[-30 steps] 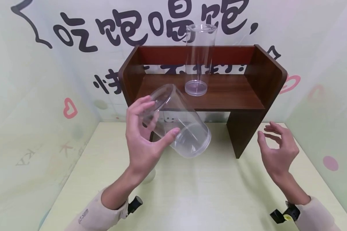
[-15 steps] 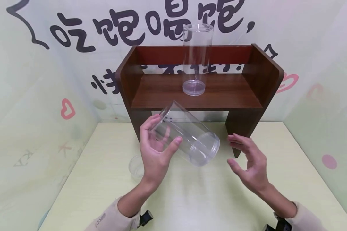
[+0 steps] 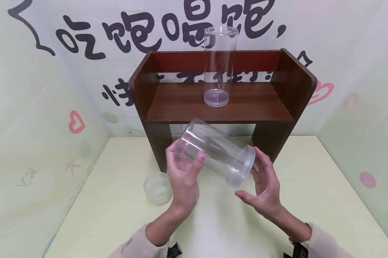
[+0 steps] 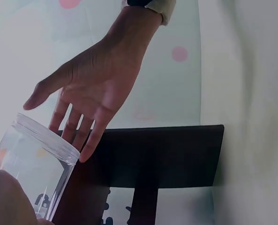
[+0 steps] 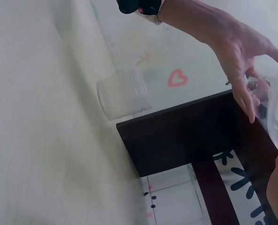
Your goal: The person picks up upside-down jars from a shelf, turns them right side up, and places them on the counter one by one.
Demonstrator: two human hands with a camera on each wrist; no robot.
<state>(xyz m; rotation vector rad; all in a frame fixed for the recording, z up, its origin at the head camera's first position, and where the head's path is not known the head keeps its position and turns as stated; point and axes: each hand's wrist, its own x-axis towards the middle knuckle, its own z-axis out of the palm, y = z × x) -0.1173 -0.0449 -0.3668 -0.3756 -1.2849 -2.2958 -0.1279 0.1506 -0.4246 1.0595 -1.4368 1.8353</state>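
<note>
The right hand, fingers spread, had closed in to touch the rim of the clear jar, which the left hand gripped, giving two-handed support.

I have my left hand raised in front of the wooden shelf, fingers and thumb curled round the clear jar, wrist bent upward. My right hand sits just right of it below the shelf, palm facing left, fingers straight, tips touching the jar's rim.
</note>
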